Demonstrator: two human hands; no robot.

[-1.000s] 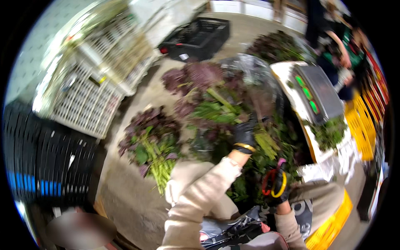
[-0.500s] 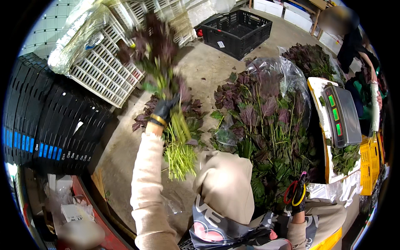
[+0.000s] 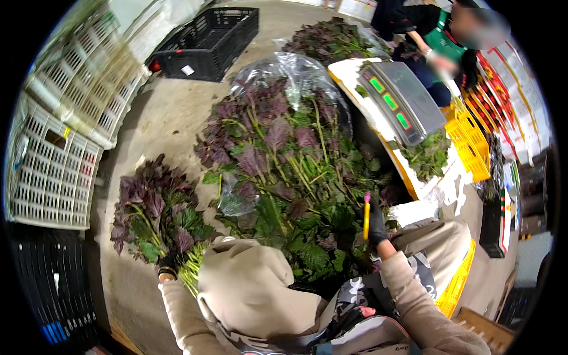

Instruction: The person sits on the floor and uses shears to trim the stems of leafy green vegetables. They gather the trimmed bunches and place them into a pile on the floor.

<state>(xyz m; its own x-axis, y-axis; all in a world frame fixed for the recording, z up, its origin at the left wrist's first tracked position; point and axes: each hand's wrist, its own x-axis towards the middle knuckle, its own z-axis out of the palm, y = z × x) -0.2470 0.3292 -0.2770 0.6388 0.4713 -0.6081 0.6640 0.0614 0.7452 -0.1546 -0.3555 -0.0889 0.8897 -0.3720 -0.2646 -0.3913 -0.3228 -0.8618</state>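
My left hand (image 3: 167, 264), in a dark glove, is closed on a bunch of purple-green leafy stems (image 3: 155, 216) lying low at the left, its pale cut ends beside my left knee. My right hand (image 3: 376, 231), also gloved, grips yellow-handled cutting shears (image 3: 367, 220) at the right edge of a large pile of leafy stems (image 3: 278, 142) spread over clear plastic in front of me. To the pile's right, a scale (image 3: 401, 100) with green displays rests on a white foam box (image 3: 349, 74), with loose greens (image 3: 432, 158) below it.
A black crate (image 3: 206, 62) stands at the top left, pale slotted crates (image 3: 53, 189) and stacked black crates (image 3: 50, 296) along the left. Another leafy pile (image 3: 322, 41) lies at the back. A co-worker in a green apron (image 3: 441, 47) is at the upper right beside yellow crates (image 3: 470, 145).
Half a second ago my left hand held the bunch raised high; now the bunch is down on the left side. The view has shifted, and my right hand with the shears appears higher in it.
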